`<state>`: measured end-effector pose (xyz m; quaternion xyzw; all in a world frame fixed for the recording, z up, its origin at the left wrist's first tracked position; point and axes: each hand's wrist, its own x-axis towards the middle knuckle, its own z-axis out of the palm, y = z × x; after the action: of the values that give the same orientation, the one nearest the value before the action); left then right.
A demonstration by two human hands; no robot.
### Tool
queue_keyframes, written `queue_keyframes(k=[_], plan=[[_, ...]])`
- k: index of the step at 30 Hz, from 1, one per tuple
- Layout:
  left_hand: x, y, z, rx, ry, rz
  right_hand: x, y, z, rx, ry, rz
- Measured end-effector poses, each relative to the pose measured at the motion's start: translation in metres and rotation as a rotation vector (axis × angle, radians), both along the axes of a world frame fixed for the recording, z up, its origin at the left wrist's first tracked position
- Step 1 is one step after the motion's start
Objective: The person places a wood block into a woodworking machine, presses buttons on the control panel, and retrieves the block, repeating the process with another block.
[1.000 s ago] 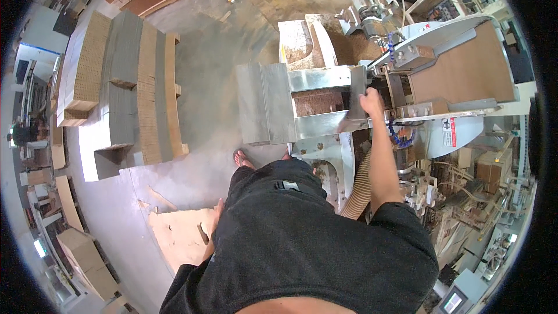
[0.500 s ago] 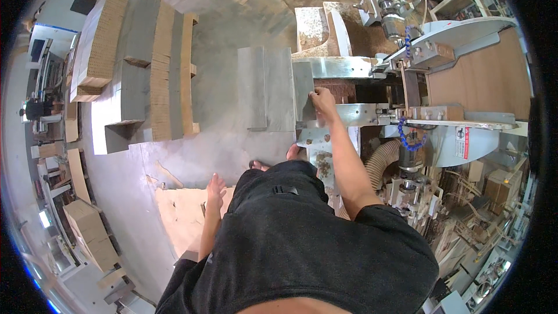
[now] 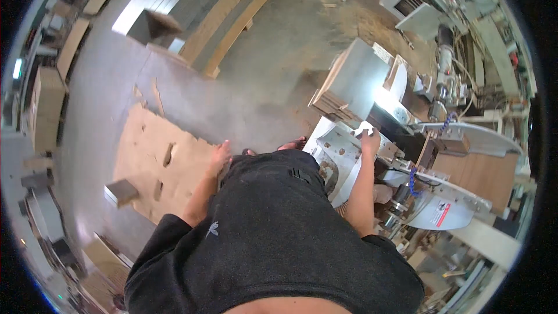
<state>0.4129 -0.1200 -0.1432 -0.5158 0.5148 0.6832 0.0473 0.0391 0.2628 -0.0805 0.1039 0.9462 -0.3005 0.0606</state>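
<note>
My right hand (image 3: 371,138) is at the near end of a metal rail on the machine (image 3: 342,144), its fingers curled together. Whatever lies between those fingers is too blurred to make out. Just beyond the hand stands a stack of boards (image 3: 351,81) with a shiny grey top and brown edges, close against the rails. My left hand (image 3: 221,154) hangs free beside my left hip, fingers loosely extended and holding nothing. Below it on the floor lies a torn sheet of brown cardboard (image 3: 148,151).
Long stacks of grey and brown boards (image 3: 232,15) stand at the far left. A small grey block (image 3: 121,192) sits at the cardboard's left edge. On the right, the machine has a wood-toned panel (image 3: 474,169), blue coiled hoses (image 3: 413,181) and a motor (image 3: 444,58).
My view has swung round to the right. My right hand has left the grey board's edge and come to the metal rail's end. My left hand stays low at my side.
</note>
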Motion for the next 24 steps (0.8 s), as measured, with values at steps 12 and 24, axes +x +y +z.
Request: queue_keyframes(k=[12, 24], plan=[[0.163, 0.042, -0.046, 0.159, -0.378, 0.198, 0.024, -0.008, 0.018, 0.206, -0.306, 0.389], [0.142, 0.036, 0.0, 0.152, -0.264, 0.435, 0.012, -0.023, 0.05, 0.086, -0.647, 0.274]])
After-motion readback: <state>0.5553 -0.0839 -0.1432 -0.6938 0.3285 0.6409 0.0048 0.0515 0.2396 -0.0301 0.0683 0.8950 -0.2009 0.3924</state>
